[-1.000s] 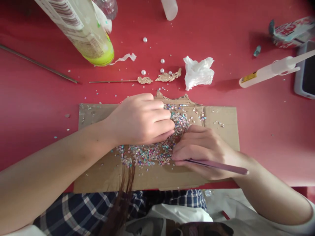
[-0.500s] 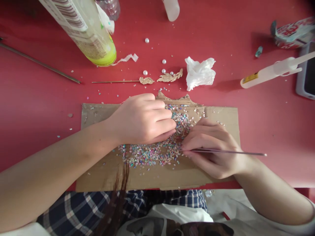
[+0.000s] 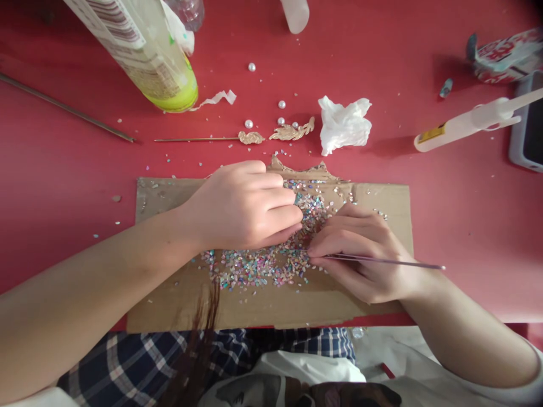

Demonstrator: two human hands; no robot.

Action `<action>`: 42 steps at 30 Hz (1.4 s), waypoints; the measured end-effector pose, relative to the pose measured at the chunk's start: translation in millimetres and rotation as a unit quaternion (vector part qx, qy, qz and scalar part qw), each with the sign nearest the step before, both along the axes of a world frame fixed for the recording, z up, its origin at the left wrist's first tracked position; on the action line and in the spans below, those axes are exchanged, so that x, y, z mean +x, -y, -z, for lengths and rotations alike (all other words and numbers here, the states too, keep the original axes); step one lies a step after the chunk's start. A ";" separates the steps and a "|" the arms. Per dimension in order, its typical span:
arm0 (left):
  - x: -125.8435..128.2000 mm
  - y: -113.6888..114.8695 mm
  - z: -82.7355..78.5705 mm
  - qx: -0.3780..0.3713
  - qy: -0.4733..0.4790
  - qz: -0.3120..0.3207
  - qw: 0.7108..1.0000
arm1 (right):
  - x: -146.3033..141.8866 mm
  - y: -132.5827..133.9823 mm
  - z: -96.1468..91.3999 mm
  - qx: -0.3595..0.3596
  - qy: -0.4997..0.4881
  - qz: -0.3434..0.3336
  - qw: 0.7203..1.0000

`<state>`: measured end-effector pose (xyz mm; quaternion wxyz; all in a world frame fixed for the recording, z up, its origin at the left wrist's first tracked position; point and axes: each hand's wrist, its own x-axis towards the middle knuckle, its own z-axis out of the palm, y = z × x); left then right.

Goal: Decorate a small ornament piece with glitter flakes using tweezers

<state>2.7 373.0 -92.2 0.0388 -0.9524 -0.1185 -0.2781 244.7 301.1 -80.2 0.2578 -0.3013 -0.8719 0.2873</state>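
My left hand (image 3: 250,206) rests over a spread of small multicoloured shell-like chips (image 3: 254,264) on a flat piece of cardboard (image 3: 178,305). Its fingers are curled under, and whatever they hold is hidden. Close by on the right, my right hand (image 3: 365,254) pinches a thin purplish stick (image 3: 407,262). The stick's far end points right, past the wrist, while its near end sits low among the chips. Beyond the cardboard lie a thin rod with a gold leaf-like ornament (image 3: 251,138) at its end and a second gold leaf piece (image 3: 292,131).
Several pearl beads (image 3: 249,124) lie near the gold pieces, beside a crumpled white tissue (image 3: 344,125). A green-bottomed bottle (image 3: 169,85) stands back left, near a metal rod (image 3: 68,106). At right are a white glue bottle (image 3: 462,125), a phone (image 3: 526,133) and a crumpled wrapper (image 3: 507,56).
My right hand and the stick have shifted slightly left, toward my left hand. The left hand keeps its curled position over the chips.
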 end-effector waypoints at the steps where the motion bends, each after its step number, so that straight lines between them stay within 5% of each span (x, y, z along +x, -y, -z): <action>1: -0.4 -0.1 -0.1 -0.001 -0.001 0.001 1.000 | 0.1 -0.1 -0.2 0.002 0.001 -0.002 1.000; 42: -2.8 -1.1 2.0 -0.016 -0.012 0.008 1.000 | -0.9 1.6 -3.9 0.008 0.030 -0.035 0.999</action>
